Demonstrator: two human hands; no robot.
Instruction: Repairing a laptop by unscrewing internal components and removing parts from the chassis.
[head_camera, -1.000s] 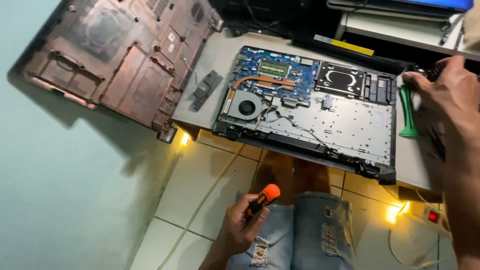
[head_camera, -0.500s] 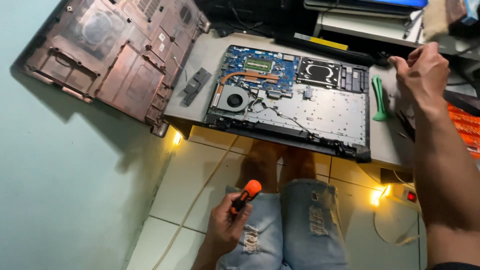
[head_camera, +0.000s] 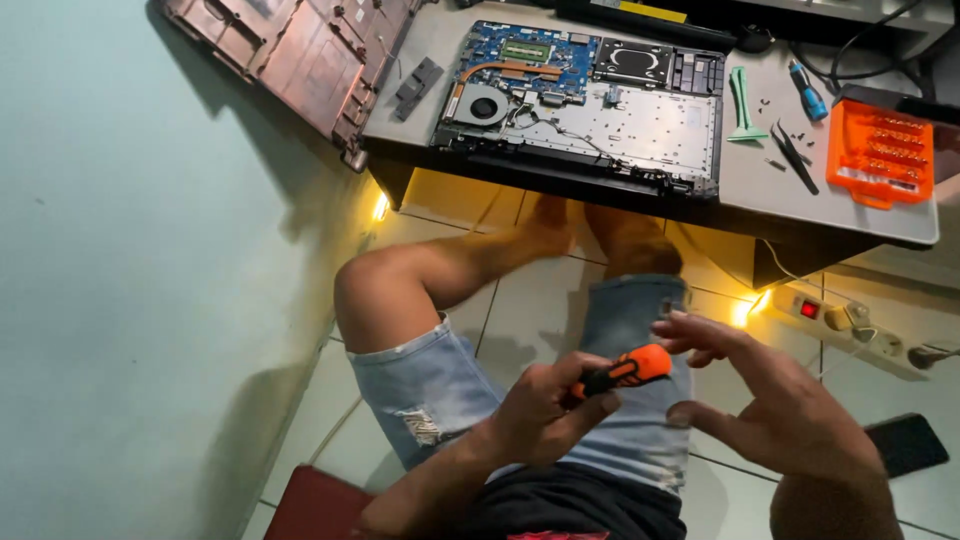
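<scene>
While you sit with your knees under the tabletop (head_camera: 440, 40), your left hand (head_camera: 545, 405) is closed around an orange-and-black screwdriver (head_camera: 622, 372), holding it above your lap over the denim shorts (head_camera: 420, 385). Your right hand (head_camera: 770, 405) is open, fingers (head_camera: 690, 335) spread, its fingertips just beside the screwdriver's orange end; whether they touch it, you cannot tell. Up on the tabletop lies an opened laptop (head_camera: 600, 110) with its fan and circuit board exposed, well apart from both hands. To its right sit a green pry tool (head_camera: 742, 100), black tweezers (head_camera: 795, 155) and an orange bit case (head_camera: 882, 150). The laptop's bottom cover (head_camera: 300, 45) rests at the left edge.
</scene>
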